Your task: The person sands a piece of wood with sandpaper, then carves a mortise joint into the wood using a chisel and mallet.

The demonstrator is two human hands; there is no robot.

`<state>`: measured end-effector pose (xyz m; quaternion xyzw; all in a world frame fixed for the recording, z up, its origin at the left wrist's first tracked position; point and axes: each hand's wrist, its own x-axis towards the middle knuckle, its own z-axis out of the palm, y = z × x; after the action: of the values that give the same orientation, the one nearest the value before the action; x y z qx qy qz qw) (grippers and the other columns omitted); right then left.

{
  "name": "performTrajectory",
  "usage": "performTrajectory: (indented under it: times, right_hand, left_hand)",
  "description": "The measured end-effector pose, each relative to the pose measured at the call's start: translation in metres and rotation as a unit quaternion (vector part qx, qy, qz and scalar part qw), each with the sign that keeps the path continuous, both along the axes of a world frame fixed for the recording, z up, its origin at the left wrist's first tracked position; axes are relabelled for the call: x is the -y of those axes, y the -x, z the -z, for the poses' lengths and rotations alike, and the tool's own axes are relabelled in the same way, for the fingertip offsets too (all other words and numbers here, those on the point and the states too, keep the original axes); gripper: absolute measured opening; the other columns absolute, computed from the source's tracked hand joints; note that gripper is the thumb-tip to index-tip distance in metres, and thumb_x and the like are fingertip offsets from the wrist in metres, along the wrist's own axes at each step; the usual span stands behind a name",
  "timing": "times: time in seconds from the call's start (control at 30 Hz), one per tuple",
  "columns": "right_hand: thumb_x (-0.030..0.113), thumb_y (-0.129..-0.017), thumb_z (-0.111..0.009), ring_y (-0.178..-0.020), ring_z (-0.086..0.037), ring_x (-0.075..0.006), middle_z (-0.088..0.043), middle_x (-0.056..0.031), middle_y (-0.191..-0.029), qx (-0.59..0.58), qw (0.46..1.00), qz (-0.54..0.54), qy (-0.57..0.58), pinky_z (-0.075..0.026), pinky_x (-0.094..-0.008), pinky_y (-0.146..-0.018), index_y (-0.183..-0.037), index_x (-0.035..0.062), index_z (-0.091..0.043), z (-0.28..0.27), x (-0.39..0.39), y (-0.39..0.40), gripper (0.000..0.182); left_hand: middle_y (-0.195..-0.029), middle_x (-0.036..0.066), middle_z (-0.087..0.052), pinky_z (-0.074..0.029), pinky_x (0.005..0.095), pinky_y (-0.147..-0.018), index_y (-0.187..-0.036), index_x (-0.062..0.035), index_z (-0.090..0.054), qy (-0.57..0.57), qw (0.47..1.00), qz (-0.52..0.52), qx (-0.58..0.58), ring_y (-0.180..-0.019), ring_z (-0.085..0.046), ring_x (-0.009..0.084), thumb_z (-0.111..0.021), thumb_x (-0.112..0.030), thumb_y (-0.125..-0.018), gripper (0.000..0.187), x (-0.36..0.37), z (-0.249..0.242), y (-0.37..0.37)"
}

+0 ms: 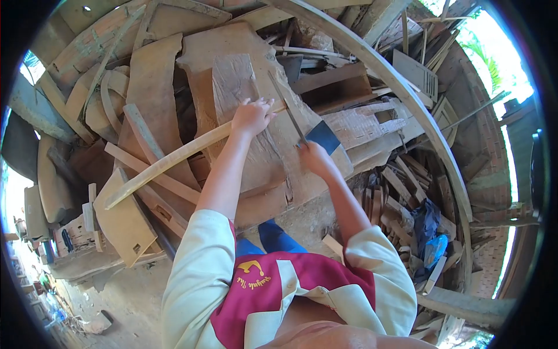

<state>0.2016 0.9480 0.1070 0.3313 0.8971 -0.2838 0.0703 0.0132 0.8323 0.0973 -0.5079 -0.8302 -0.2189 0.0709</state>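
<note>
A long pale wooden strip lies slantwise across the work surface, its right end on a rough wooden slab. Near that end my left hand presses on the strip, fingers bent over it. My right hand is closed round the near end of a long narrow metal tool, seemingly a file or blade. The tool crosses the strip's right end. Beside my right hand lies a flat dark blue-black piece. Whether the tool touches the strip is hard to tell.
At the left, a cut board and loose wooden pieces lean together. A large curved beam arches over the right side. Below it are scrap wood and a blue plastic bag. An open wooden box sits beyond the slab.
</note>
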Motion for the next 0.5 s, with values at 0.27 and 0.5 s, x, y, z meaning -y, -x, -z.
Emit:
performTrajectory:
  times: [0.27,0.5]
  right_hand:
    - [0.034,-0.089,-0.035,-0.091,-0.055,-0.0399,-0.059,-0.0238,-0.095,-0.027,0.999,0.016,-0.024,-0.043,-0.0464,-0.079,-0.095,-0.0005,-0.055,0.005,-0.004,0.059,0.041]
    - [0.034,-0.090,-0.034,-0.088,-0.053,-0.0422,-0.058,-0.0237,-0.090,0.017,0.999,0.031,-0.029,-0.042,-0.0491,-0.076,-0.092,0.0035,-0.052,-0.015,0.039,-0.042,0.035]
  left_hand:
    - [-0.114,0.011,-0.056,-0.029,0.0421,-0.098,-0.117,-0.0127,-0.053,0.009,1.000,-0.022,0.003,-0.110,-0.050,0.0199,-0.048,-0.041,-0.083,0.044,-0.003,0.004,0.002]
    - [-0.114,0.008,-0.056,-0.022,0.0469,-0.101,-0.118,-0.0140,-0.052,0.044,0.999,-0.010,0.015,-0.115,-0.046,0.0172,-0.047,-0.040,-0.084,0.043,0.001,-0.004,-0.002]
